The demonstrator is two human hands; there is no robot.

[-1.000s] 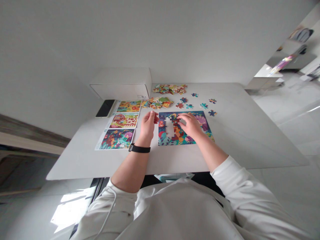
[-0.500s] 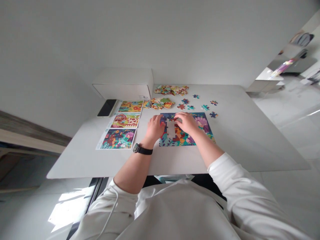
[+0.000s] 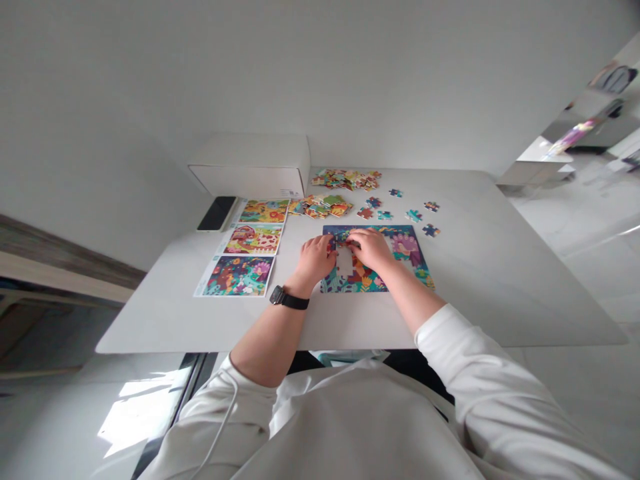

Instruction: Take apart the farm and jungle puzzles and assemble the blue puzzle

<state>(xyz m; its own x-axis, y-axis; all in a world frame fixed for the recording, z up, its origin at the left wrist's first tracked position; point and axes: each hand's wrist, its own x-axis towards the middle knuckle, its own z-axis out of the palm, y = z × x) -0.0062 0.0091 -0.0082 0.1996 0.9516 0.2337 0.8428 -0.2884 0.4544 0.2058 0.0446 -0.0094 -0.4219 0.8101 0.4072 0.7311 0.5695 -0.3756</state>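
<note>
A partly assembled jigsaw puzzle [image 3: 373,281] with a dark, colourful animal picture lies flat before me. A pale upright gap shows in its left half, and a smaller one to the right. My left hand [image 3: 317,259], closed with bent fingers, presses on the puzzle's left edge; a black watch [image 3: 289,298] is on that wrist. My right hand [image 3: 371,249] is closed, its thumb and fingertips pinching a dark puzzle piece [image 3: 342,239] at the top of the large gap. The fingers partly hide this piece.
Several loose pieces [image 3: 414,215] lie behind the puzzle. Two piles, a nearer one [image 3: 323,207] and a farther one [image 3: 345,179], sit by a white box [image 3: 250,179]. Left are a picture sheet [image 3: 253,239] and a phone [image 3: 217,213]. A wall [image 3: 400,87] borders the table [image 3: 500,287].
My left hand has shifted slightly right, nearer the gap. The right fingertips have moved a little left and down, over the gap's top end. The view has shifted slightly.
</note>
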